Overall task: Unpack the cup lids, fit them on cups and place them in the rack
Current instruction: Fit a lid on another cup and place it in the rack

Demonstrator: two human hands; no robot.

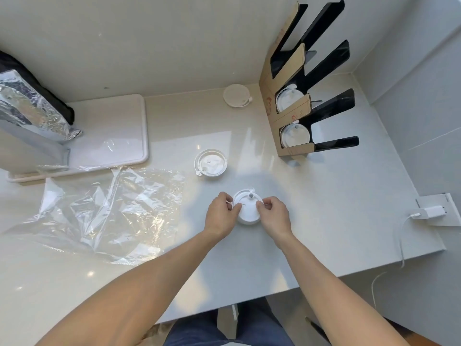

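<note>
A white cup with a white lid [248, 208] stands on the counter in front of me. My left hand [222, 216] pinches the lid's left rim and my right hand [273, 216] pinches its right rim. Farther back a second lid [210, 162] lies upside down on the counter. Near the wall lies another white lid [236, 95]. The cardboard and black rack [294, 116] stands at the right back, and its two nearest slots hold lidded cups [289, 98] [295, 134]. Its upper slots look unfilled.
An emptied clear plastic wrapper [104, 211] lies crumpled on the counter at left. Behind it sit a white tray [117, 128] and a silver foil bag [32, 106]. A white charger with its cable [432, 212] rests at the counter's right edge.
</note>
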